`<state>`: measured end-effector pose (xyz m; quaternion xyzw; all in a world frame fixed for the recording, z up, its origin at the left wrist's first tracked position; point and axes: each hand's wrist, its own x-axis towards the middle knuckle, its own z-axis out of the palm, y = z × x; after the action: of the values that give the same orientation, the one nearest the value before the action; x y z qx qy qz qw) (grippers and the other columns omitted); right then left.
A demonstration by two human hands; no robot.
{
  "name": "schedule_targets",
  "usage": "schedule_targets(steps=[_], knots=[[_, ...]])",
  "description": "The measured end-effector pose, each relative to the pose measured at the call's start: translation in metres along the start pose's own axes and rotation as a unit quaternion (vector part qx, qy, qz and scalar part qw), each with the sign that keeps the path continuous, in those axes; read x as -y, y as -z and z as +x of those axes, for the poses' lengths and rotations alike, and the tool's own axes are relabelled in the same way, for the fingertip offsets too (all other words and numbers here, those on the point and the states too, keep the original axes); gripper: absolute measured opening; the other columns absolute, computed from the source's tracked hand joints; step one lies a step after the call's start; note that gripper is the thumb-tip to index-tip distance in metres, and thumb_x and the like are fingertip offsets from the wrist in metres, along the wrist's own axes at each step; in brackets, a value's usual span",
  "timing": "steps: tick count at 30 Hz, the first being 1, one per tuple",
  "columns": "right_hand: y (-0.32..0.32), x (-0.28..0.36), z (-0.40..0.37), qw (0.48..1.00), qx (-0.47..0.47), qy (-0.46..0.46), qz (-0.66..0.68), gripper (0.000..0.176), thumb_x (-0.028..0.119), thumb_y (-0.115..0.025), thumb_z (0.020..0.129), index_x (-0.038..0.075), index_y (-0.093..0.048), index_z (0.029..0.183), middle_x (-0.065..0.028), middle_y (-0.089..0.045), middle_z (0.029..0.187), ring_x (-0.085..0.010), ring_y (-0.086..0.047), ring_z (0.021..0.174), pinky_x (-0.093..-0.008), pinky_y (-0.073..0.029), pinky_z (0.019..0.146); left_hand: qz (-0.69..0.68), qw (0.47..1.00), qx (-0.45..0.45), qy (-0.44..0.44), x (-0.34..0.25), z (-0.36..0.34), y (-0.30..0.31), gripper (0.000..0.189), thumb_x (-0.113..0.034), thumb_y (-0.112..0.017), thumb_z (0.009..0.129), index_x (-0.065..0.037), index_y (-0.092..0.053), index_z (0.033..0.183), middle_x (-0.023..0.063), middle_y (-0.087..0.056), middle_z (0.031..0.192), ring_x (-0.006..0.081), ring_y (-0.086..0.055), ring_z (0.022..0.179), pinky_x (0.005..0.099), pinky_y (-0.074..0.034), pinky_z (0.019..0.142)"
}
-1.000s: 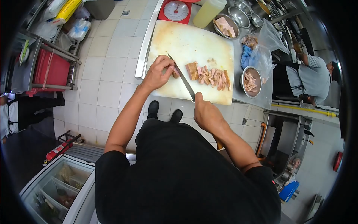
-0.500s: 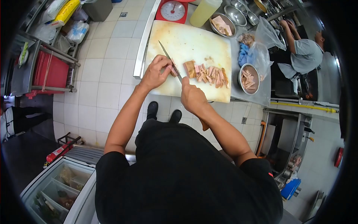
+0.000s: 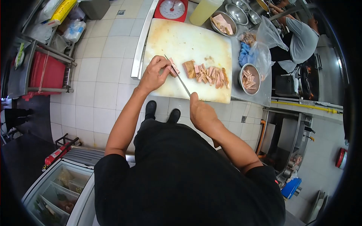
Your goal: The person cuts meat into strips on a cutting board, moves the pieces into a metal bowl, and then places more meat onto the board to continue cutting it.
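Observation:
My right hand is wrapped round the handle of a long kitchen knife, just off the near edge of the white cutting board. The blade slants up and left over the board, along a small slab of pink cooked meat. My left hand pinches this slab from its left side, fingers curled close to the blade. Right of the knife lie a larger brown-edged meat block and a row of cut meat strips. The knife handle is hidden in my fist.
Right of the board stands a metal bowl of meat strips. Another bowl holds meat chunks, near a bottle of yellowish liquid and a red scale. A blue cloth lies by plastic bags. A co-worker stands at right.
My right hand has drawn the knife back toward my body and slightly right, so its tip sits lower. My left hand stays on the meat. The co-worker at right has shifted, reaching farther away.

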<state>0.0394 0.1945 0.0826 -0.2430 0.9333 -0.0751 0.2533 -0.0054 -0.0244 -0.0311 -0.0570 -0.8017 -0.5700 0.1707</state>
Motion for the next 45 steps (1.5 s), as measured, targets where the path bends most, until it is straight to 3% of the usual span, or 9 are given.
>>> schedule_targets(steps=[18, 23, 25, 27, 33, 36, 40, 44, 45], knots=[[-0.020, -0.064, -0.006, 0.995, 0.023, 0.028, 0.092, 0.019, 0.012, -0.045, 0.099, -0.004, -0.040, 0.108, -0.0321, -0.064, 0.077, -0.0484, -0.065, 0.071, -0.0558, -0.049, 0.066, 0.061, 0.996, 0.055, -0.025, -0.015, -0.005, 0.010, 0.033, -0.002, -0.070, 0.082, -0.001, -0.060, 0.113, 0.0119, -0.057, 0.117, 0.0265, -0.057, 0.110, 0.0343, -0.051, 0.091], [-0.005, -0.080, -0.059, 0.972, 0.091, -0.046, 0.214, 0.021, 0.025, -0.046, 0.104, 0.005, -0.039, 0.104, -0.0119, -0.058, 0.063, -0.0233, -0.055, 0.046, -0.0373, -0.046, 0.043, 0.185, 0.968, 0.122, -0.116, 0.000, 0.017, 0.029, 0.033, -0.003, -0.070, 0.077, -0.002, -0.056, 0.108, 0.0092, -0.061, 0.109, 0.0253, -0.057, 0.105, 0.0337, -0.050, 0.088], [-0.001, -0.081, -0.069, 0.966, 0.104, -0.059, 0.228, 0.020, 0.025, -0.046, 0.104, 0.005, -0.039, 0.103, -0.0115, -0.058, 0.062, -0.0234, -0.055, 0.046, -0.0377, -0.046, 0.043, 0.128, 0.973, 0.169, 0.089, -0.014, 0.036, 0.038, 0.032, -0.004, -0.068, 0.080, -0.002, -0.056, 0.110, 0.0095, -0.062, 0.105, 0.0265, -0.057, 0.105, 0.0355, -0.048, 0.092], [-0.002, -0.086, -0.074, 0.959, 0.118, -0.075, 0.245, 0.020, 0.024, -0.046, 0.104, 0.005, -0.040, 0.102, -0.0111, -0.059, 0.062, -0.0234, -0.055, 0.045, -0.0381, -0.046, 0.043, 0.127, 0.976, 0.134, 0.114, -0.007, 0.059, 0.045, 0.032, -0.004, -0.066, 0.081, -0.003, -0.057, 0.112, 0.0107, -0.062, 0.108, 0.0270, -0.058, 0.105, 0.0356, -0.048, 0.092], [-0.021, -0.101, -0.063, 0.972, 0.088, -0.057, 0.209, 0.020, 0.023, -0.046, 0.103, 0.004, -0.040, 0.105, -0.0179, -0.060, 0.062, -0.0293, -0.058, 0.046, -0.0433, -0.046, 0.045, 0.182, 0.970, 0.156, -0.024, -0.013, 0.081, 0.028, 0.034, -0.006, -0.066, 0.084, -0.002, -0.063, 0.117, 0.0146, -0.062, 0.121, 0.0335, -0.054, 0.119, 0.0412, -0.040, 0.108], [-0.018, -0.092, -0.047, 0.982, 0.025, -0.058, 0.180, 0.022, 0.019, -0.044, 0.102, -0.002, -0.041, 0.107, -0.0335, -0.063, 0.077, -0.0536, -0.061, 0.074, -0.0583, -0.047, 0.072, 0.270, 0.926, 0.230, -0.128, -0.014, 0.073, 0.001, 0.033, -0.006, -0.067, 0.084, -0.001, -0.063, 0.117, 0.0146, -0.063, 0.117, 0.0322, -0.054, 0.118, 0.0398, -0.043, 0.105], [-0.009, -0.089, -0.042, 0.964, 0.058, -0.089, 0.243, 0.025, 0.020, -0.045, 0.101, -0.004, -0.042, 0.109, -0.0355, -0.063, 0.081, -0.0546, -0.061, 0.080, -0.0584, -0.046, 0.076, 0.238, 0.898, 0.341, 0.148, -0.043, 0.079, 0.003, 0.044, -0.007, -0.073, 0.081, -0.002, -0.062, 0.123, 0.0148, -0.063, 0.122, 0.0307, -0.054, 0.121, 0.0393, -0.043, 0.106], [-0.014, -0.093, -0.039, 0.966, 0.047, -0.072, 0.246, 0.026, 0.020, -0.046, 0.101, -0.005, -0.043, 0.108, -0.0354, -0.063, 0.081, -0.0536, -0.062, 0.079, -0.0574, -0.047, 0.075, 0.139, 0.954, 0.247, 0.102, -0.021, 0.053, 0.002, 0.044, -0.007, -0.074, 0.079, -0.002, -0.062, 0.121, 0.0151, -0.064, 0.120, 0.0309, -0.057, 0.117, 0.0383, -0.043, 0.104], [-0.014, -0.092, -0.039, 0.962, 0.054, -0.076, 0.256, 0.026, 0.021, -0.046, 0.101, -0.004, -0.043, 0.108, -0.0349, -0.063, 0.081, -0.0528, -0.062, 0.078, -0.0570, -0.047, 0.074, 0.187, 0.950, 0.245, -0.040, -0.020, 0.052, 0.000, 0.042, -0.008, -0.074, 0.079, -0.002, -0.063, 0.119, 0.0147, -0.064, 0.115, 0.0289, -0.058, 0.114, 0.0373, -0.046, 0.101]])
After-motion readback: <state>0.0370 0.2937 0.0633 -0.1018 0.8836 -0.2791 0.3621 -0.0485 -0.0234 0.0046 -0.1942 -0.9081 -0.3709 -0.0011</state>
